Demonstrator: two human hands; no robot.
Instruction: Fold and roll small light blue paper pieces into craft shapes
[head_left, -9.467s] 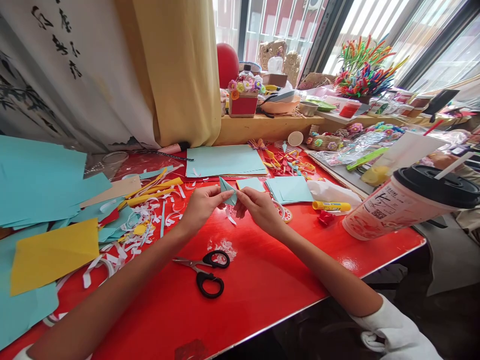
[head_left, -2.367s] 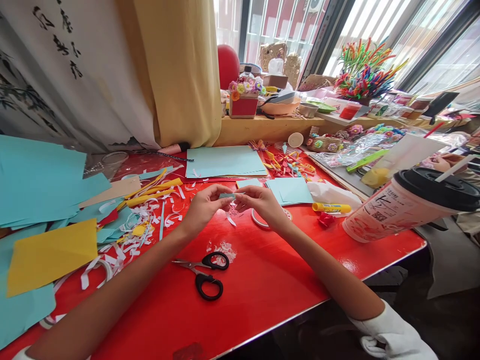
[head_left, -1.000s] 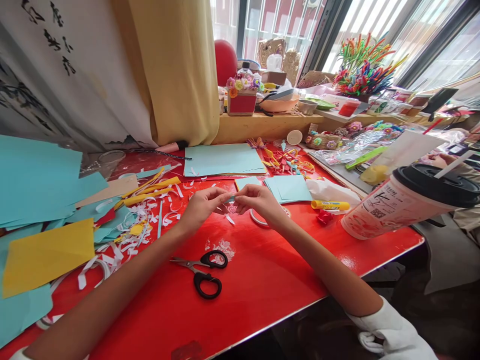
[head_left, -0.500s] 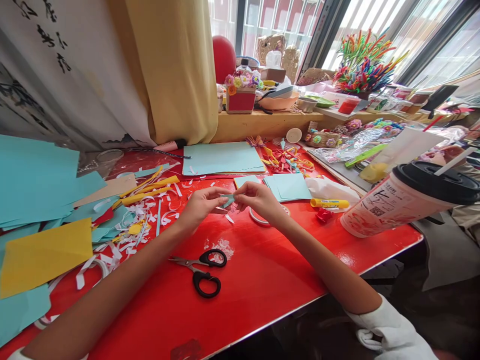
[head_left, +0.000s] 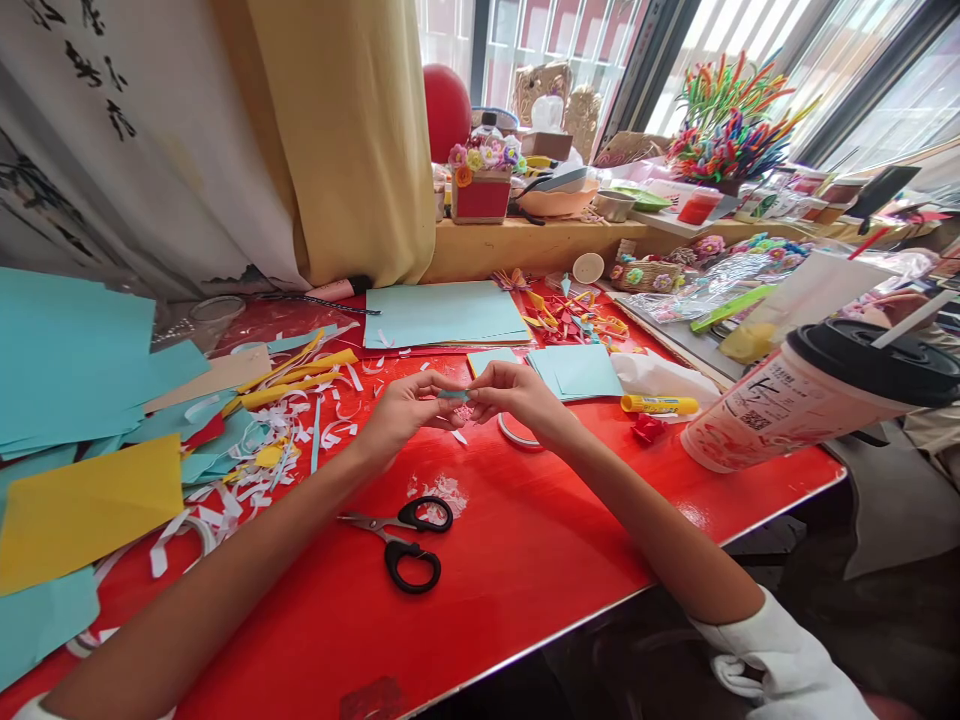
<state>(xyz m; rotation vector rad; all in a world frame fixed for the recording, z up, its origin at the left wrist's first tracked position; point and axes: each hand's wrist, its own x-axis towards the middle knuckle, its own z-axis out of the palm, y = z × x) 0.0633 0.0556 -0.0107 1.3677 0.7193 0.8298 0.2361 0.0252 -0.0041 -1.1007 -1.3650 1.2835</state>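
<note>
Small blue paper piece [head_left: 453,396] is pinched by left hand [head_left: 401,415] and right hand [head_left: 520,400], both grips narrow, held above the middle of the desk [head_left: 517,560]; black-handled scissors [head_left: 396,549] are laid nearer front edge, blue square sheets [head_left: 574,371] are stacked toward back edge, lidded cup [head_left: 780,400] is set near right corner

bright windows [head_left: 570,60] beyond a red table [head_left: 525,560]

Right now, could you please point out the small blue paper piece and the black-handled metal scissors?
Small blue paper piece [head_left: 453,395]: head view, exposed middle.
Black-handled metal scissors [head_left: 397,549]: head view, lower handle.
</note>
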